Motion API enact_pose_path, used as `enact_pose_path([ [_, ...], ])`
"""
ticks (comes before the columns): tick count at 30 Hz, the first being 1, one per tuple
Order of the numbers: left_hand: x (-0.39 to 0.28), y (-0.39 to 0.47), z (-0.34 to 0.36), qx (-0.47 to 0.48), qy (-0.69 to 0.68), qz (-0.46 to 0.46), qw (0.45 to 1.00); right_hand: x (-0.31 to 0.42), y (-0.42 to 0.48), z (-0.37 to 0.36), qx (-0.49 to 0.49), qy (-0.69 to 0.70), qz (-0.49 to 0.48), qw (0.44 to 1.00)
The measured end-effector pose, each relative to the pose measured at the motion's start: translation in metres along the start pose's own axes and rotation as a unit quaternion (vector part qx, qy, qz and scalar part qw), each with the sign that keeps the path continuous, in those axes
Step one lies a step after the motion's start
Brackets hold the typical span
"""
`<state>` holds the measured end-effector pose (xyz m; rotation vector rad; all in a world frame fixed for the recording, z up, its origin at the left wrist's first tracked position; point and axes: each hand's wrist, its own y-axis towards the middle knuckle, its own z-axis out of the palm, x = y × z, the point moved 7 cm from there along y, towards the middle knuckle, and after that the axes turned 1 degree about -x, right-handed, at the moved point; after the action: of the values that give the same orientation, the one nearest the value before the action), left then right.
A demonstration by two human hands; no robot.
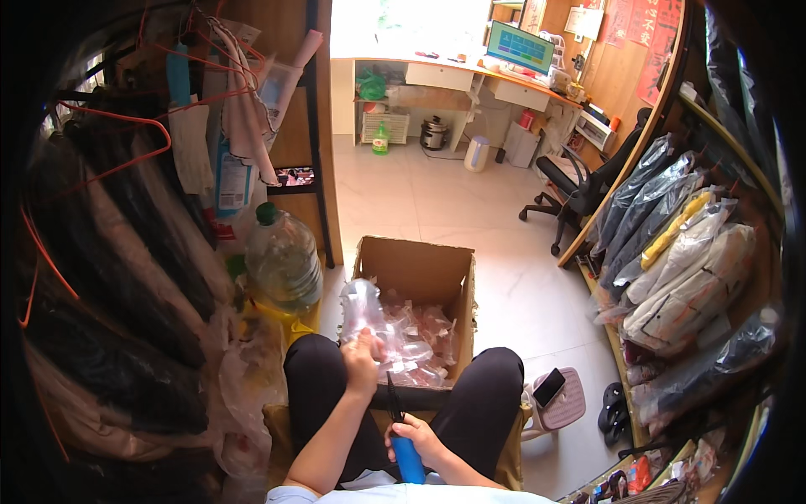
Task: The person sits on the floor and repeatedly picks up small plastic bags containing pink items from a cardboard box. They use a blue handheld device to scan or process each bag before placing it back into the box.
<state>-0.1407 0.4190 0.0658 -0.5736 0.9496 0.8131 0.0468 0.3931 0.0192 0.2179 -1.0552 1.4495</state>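
Observation:
My left hand (363, 364) is raised over the near left side of an open cardboard box (415, 264), closed around a clear plastic piece (361, 303) that is blurred and looks rounded. Many similar clear plastic pieces (415, 343) with small white and reddish bits lie heaped inside the box. Close to my lap, my right hand (418, 437) grips a tool with a blue cylindrical handle (408, 463). Its slender black tip (393, 397) points up and away, towards the box. What kind of tool it is, I cannot tell.
Bagged garments (680, 252) hang at right; more clothes (126, 252) and red hangers (167, 135) crowd the left. A large plastic jug (283, 258) stands beside the box. A stool (563, 406) holds a phone (549, 387), near black clogs (612, 412). An office chair (573, 176) stands farther off.

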Motion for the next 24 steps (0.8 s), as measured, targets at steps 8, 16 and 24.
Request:
enact_pose_path([
  [8, 0.025, -0.006, -0.013, 0.153, 0.272, -0.231, 0.922, -0.005, 0.019, -0.047, -0.001, 0.154, -0.059, 0.986],
  [16, -0.117, -0.054, -0.209, -0.199, 0.295, 0.012, 0.934, -0.007, 0.019, -0.045, -0.033, 0.149, -0.102, 0.983],
  [24, -0.002, -0.158, -0.486, -0.322, 0.606, -0.284, 0.669, -0.005, 0.029, -0.034, -0.003, 0.144, -0.088, 0.986],
])
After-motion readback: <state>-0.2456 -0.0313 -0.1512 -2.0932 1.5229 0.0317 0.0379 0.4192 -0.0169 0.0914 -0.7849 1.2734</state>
